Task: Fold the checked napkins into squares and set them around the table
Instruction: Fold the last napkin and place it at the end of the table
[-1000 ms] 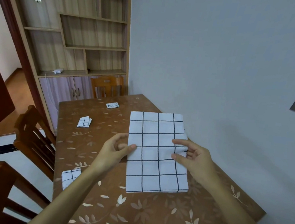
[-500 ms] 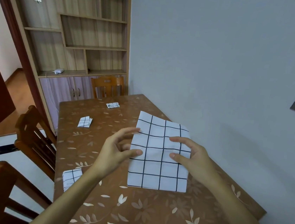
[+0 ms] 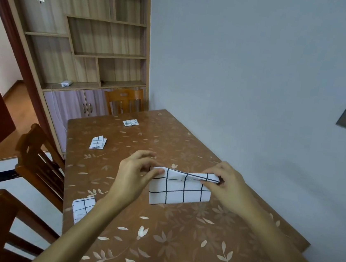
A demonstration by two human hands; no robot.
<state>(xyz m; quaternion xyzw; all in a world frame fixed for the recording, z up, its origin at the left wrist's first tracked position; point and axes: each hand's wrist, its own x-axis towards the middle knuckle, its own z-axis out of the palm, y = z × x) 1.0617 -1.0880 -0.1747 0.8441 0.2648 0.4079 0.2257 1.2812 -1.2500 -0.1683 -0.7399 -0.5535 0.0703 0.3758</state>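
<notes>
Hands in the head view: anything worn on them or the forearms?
No. The left hand and right hand are bare: no gloves, rings or watch visible. The left forearm and right forearm are uncovered to the frame's edge; no sleeve shows.

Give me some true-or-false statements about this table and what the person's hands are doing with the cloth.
1. The left hand and the right hand each pinch the checked napkin near its upper corners. True.
2. The checked napkin lies spread out in a single flat layer. False: it is folded over into a short, wide band.
3. A far napkin, a middle napkin and a near napkin lie folded on the table. True.
4. Those three napkins are stacked in one pile. False: they lie apart, one at the far end and two along the left side.
5. A wooden chair stands at the table's far end. True.
</notes>
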